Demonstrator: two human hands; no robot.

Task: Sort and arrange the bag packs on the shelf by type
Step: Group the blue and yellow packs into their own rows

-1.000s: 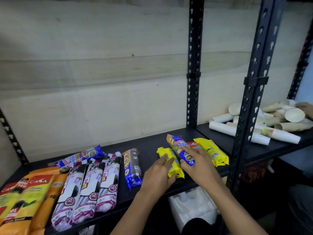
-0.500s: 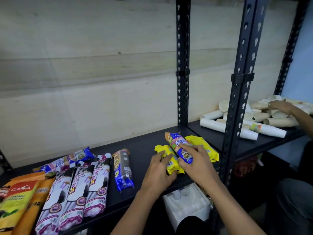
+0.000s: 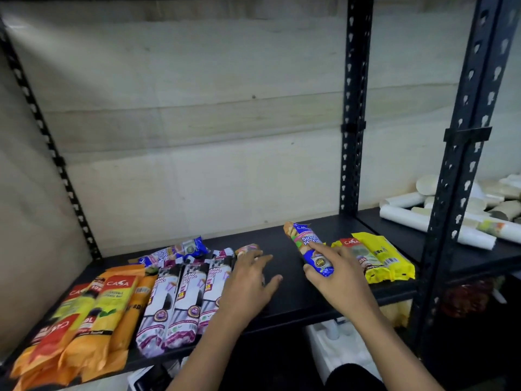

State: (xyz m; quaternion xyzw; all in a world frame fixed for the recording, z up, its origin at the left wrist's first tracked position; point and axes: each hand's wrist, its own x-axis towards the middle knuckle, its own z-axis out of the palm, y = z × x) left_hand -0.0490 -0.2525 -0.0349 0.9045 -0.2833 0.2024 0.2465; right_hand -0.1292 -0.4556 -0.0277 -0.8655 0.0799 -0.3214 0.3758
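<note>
right hand grips blue pack, middle right of frame, over shelf | left hand fingers spread, just right of white packs | yellow packs at right | orange packs lower left

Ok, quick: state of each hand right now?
Left hand: open, fingers spread over the shelf.
Right hand: grips the blue pack.

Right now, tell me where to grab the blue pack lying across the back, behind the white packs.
Pinch the blue pack across its narrow width near its exposed right end, coming down from above. It lies flat and crosswise, with the white packs crowding its front edge, so a frontal approach looks blocked.
</note>
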